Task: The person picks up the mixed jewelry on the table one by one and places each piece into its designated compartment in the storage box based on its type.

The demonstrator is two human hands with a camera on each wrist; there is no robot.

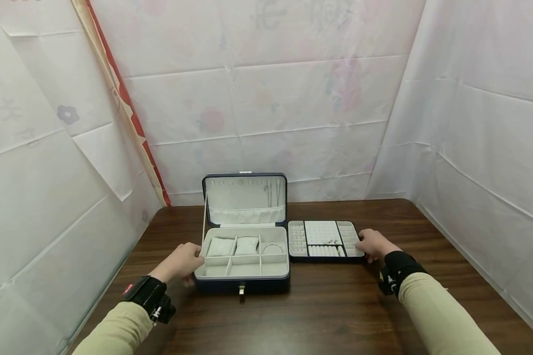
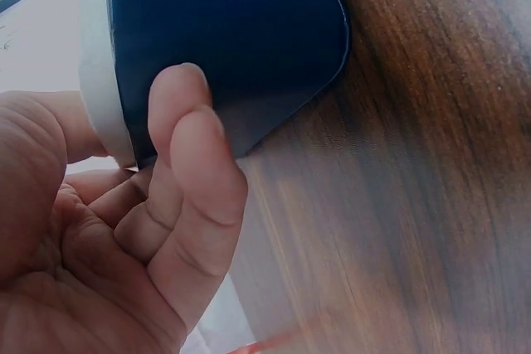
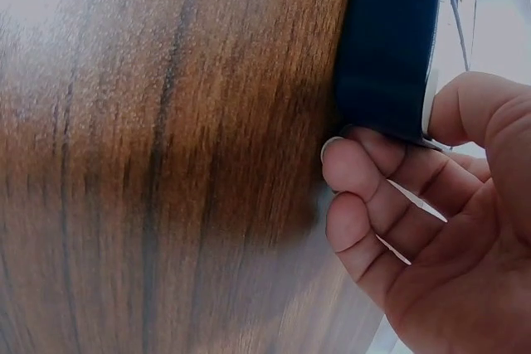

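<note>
A navy jewelry box [image 1: 242,285] stands with its lid raised on the table. My left hand [image 1: 184,261] grips its left wall, the thumb over the pale rim and the fingers against the dark outside, as the left wrist view shows. Two white cushions [image 1: 220,247] and a bracelet [image 1: 273,248] lie in the box's back compartments. Beside the box on the right lies a flat jewelry tray [image 1: 297,258]. My right hand [image 1: 375,244] pinches the tray's right edge, with the thumb on the rim and fingers low at its dark side [image 3: 386,55].
Necklaces [image 1: 273,192] hang inside the raised lid [image 1: 235,197]. The tray holds ring rolls [image 1: 323,251] and small earrings on a white panel [image 1: 322,231]. A brown wooden table [image 1: 320,310] lies beneath, with white sheeting [image 1: 266,98] around its back and sides.
</note>
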